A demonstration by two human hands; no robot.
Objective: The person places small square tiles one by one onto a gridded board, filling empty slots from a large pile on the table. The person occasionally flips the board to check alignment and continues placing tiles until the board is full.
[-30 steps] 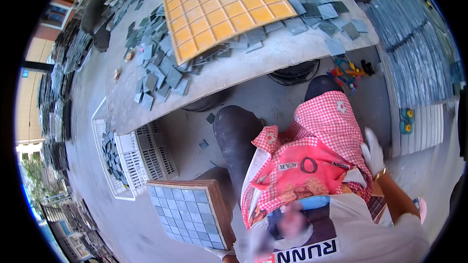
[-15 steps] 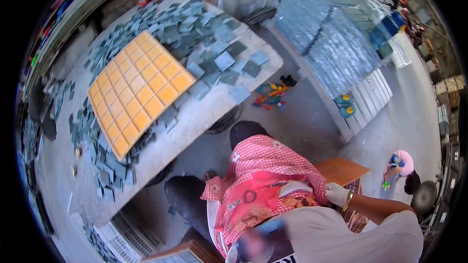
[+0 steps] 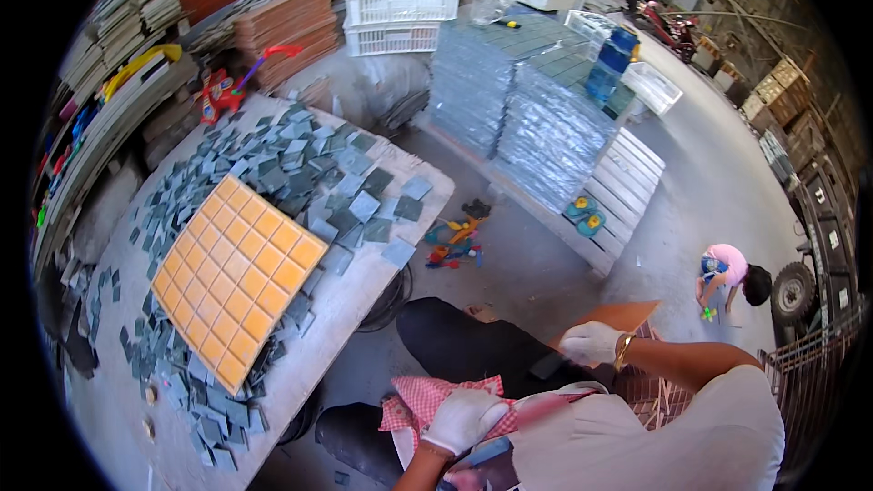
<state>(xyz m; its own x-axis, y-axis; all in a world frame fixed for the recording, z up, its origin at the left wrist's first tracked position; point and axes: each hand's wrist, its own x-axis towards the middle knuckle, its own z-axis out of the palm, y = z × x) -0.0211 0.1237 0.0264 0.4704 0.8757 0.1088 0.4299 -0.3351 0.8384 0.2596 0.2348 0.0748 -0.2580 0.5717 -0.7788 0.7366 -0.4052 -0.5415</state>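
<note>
Both gloved hands sit low in the head view: the left hand [image 3: 462, 418] lies curled on the red checked cloth [image 3: 427, 397] in the lap, where half a second ago it was out of sight. The right hand [image 3: 589, 343] closes on a small grey tile [image 3: 546, 365] beside the brown board [image 3: 614, 316] (its grip partly hidden). The orange tile grid [image 3: 235, 276] on the table [image 3: 359, 286] has swung further left.

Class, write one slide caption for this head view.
Gloved left hand on checked cloth, right hand at brown board, beside tile-strewn table.
</note>
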